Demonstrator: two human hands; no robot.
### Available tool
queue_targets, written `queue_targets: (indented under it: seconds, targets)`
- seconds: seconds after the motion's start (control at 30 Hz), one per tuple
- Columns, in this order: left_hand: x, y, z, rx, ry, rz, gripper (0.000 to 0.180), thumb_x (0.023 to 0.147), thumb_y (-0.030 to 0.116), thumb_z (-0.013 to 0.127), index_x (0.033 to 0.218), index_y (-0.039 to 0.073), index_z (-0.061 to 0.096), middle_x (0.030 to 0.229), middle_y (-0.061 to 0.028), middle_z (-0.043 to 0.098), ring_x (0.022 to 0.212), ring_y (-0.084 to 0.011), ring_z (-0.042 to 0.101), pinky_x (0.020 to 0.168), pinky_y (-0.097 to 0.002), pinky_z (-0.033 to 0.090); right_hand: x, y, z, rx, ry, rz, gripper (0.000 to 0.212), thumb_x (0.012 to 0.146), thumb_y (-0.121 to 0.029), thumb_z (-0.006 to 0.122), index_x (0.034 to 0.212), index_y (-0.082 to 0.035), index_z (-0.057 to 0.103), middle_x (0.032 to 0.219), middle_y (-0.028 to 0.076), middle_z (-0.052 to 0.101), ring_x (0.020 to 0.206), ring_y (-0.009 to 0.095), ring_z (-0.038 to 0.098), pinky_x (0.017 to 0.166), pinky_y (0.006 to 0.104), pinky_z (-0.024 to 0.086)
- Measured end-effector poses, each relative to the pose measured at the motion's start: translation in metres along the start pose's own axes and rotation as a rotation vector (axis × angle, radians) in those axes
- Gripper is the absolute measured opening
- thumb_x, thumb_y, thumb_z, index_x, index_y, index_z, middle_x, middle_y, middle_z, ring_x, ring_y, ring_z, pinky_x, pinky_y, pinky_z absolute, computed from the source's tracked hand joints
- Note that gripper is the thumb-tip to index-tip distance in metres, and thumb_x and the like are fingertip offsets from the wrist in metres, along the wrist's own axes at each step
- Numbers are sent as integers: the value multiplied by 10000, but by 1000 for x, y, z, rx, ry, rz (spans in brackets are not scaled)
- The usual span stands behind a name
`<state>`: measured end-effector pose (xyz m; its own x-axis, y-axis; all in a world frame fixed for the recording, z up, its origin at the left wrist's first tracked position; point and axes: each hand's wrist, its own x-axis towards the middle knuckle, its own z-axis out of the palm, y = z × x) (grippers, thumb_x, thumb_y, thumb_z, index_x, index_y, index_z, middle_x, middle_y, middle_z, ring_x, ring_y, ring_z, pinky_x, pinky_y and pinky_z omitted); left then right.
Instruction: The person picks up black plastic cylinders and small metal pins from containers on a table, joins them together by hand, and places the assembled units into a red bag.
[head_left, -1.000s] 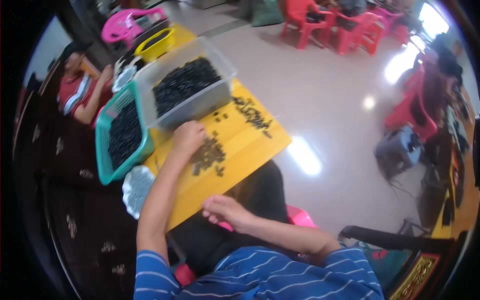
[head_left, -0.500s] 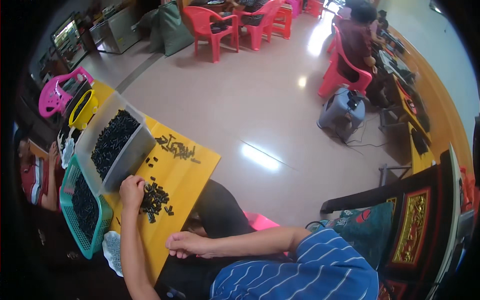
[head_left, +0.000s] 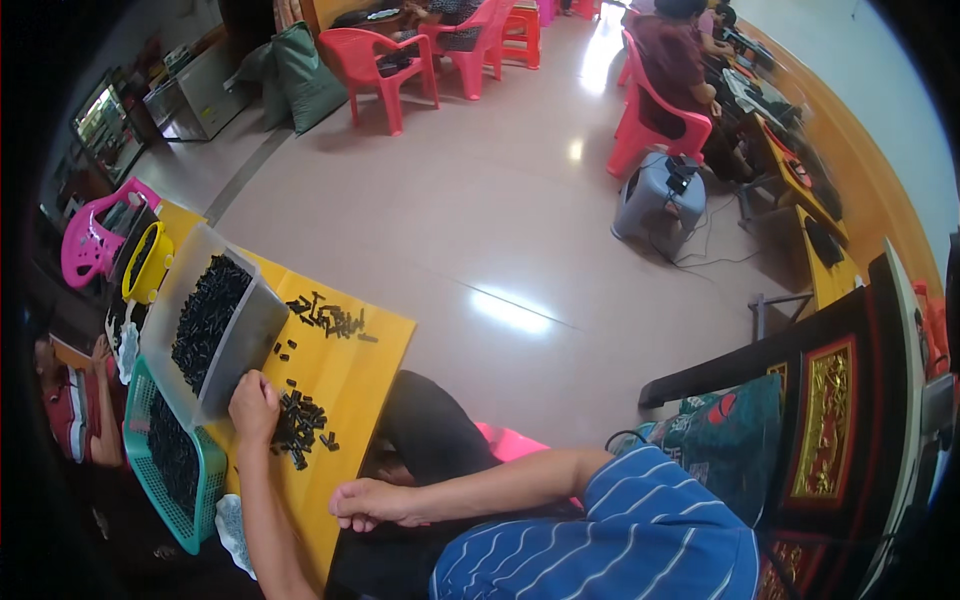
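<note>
A: Where are the black pieces found?
B: A loose pile is noted on the yellow desk, between the left hand and the right edge; a strip of yellow surface is left along that edge. A scattered group is seen nearer the far corner.
A: State of each hand?
B: Both are narrowed, fingers curled. Whether a piece is gripped by either cannot be told. The right hand is held by the desk's right edge, above the lap.
A: Room for moving?
B: The left side is bounded by the translucent bin and teal basket. Beyond the right edge, floor is spread toward the grey stool.
</note>
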<state>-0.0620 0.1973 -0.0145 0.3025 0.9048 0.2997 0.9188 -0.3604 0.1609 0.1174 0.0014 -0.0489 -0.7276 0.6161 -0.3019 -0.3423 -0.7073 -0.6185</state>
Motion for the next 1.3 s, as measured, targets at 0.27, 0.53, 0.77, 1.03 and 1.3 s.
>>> queue_targets:
  seconds: [0.27, 0.53, 0.77, 1.03, 1.3]
  targets:
    - [-28, 46, -48, -266, 53, -31, 37, 864, 38, 577, 863, 19, 546, 797, -160, 586, 705, -341, 585, 644, -433, 460, -2, -5, 2, 4, 0, 20, 174, 989, -302, 616, 1029, -133, 633, 840, -46, 642, 667, 32, 560, 605, 182, 458]
    - [-108, 89, -90, -448, -14, -76, 49, 828, 20, 618, 823, 30, 571, 698, -120, 567, 598, -275, 586, 572, -373, 460, -2, -11, 1, -8, 17, -20, 190, 1004, -289, 600, 1069, -112, 627, 873, -39, 623, 710, 45, 568, 655, 186, 471]
    - [-161, 93, -113, -217, -165, -54, 94, 788, 104, 673, 837, 39, 626, 793, -143, 650, 725, -343, 655, 645, -440, 508, -4, -5, 4, -157, -57, -104, 202, 1022, -301, 588, 1061, -104, 613, 877, -40, 584, 784, 42, 527, 678, 189, 427]
    - [-181, 101, -125, -242, -161, -15, 99, 803, 111, 682, 834, 56, 606, 795, -126, 632, 762, -338, 645, 660, -458, 507, -7, -3, 7, -195, -103, -95, 210, 1039, -304, 562, 1003, -102, 606, 842, -41, 564, 746, 54, 502, 684, 202, 426]
    - [-182, 109, -127, -287, -66, -27, 100, 797, 71, 712, 864, 39, 645, 791, -128, 651, 726, -321, 665, 637, -412, 521, -11, -11, 10, -183, -99, -93, 248, 1056, -310, 523, 990, -93, 623, 810, -38, 557, 723, 59, 515, 666, 210, 430]
